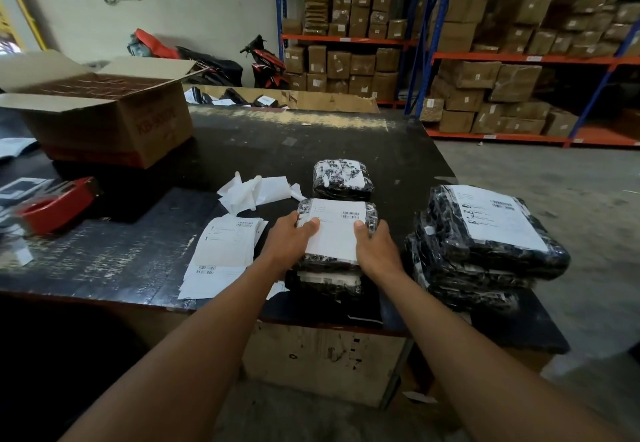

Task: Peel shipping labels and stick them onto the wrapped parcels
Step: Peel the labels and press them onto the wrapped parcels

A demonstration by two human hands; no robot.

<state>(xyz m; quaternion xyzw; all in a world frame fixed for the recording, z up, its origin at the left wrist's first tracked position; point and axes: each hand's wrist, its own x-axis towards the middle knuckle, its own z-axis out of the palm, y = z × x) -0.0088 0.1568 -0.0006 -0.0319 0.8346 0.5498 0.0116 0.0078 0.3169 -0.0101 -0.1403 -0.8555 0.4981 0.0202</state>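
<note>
— Where's the parcel [329, 264]?
— Atop a lower parcel [322, 284] at the table's [311, 136] near edge: black, glossy, plastic-wrapped, with a flat white label [334, 233].
— The hands?
— Left hand [289, 239] and right hand [375, 247] grip its sides, thumbs pressing the label.

Dim, flat indoor light — wide-angle bending at the edges; left side blurred, perhaps from motion.

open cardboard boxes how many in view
2: one cardboard box on the table, left; one long box beyond its far edge, holding parcels. Others may be hidden.
</note>
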